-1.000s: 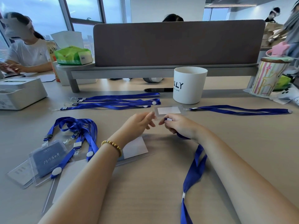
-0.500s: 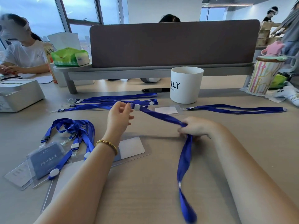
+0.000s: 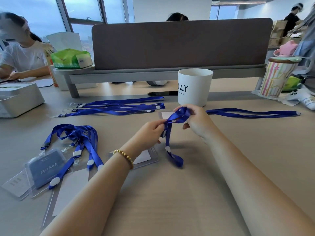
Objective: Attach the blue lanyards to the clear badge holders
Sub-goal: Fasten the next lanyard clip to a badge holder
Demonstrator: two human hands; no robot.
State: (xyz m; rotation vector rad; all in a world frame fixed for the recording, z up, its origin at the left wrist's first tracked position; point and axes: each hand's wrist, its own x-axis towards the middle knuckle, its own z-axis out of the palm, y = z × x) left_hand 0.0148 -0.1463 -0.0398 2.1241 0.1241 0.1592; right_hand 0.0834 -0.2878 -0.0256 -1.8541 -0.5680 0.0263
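— While the strap hangs between my two hands, where does it run?

— From my head view, the lanyard (image 3: 170, 133) is bunched at the top, where my right hand (image 3: 196, 121) has its fingers curled round a loop of the ribbon, and from there it drops toward me. My left hand (image 3: 151, 128) pinches it just below that loop, thumb against fingertips. The tail falls to the table (image 3: 170, 201) and ends in a small fold near my left wrist. So its long axis lies roughly away-and-toward me, not across.

— And the holder it has to meet?

— The nearest free one I would take is the clear badge holder (image 3: 166, 114) lying flat just beyond my hands, partly hidden behind the ribbon, in front of the white cup (image 3: 194, 86). It sits between the two hands and a little farther out. My right hand is the closer one, I judge, almost over its edge.

— Which end carries the clip?

— I cannot tell; something pale shows beside my left fingers, but it is too blurred to name. If that is the clip, my left hand must carry it forward to the holder's slot.

— Any others?

— Another badge holder (image 3: 146, 157) lies under my left wrist, nearer me. Finished sets (image 3: 119, 106) lie to the far left.
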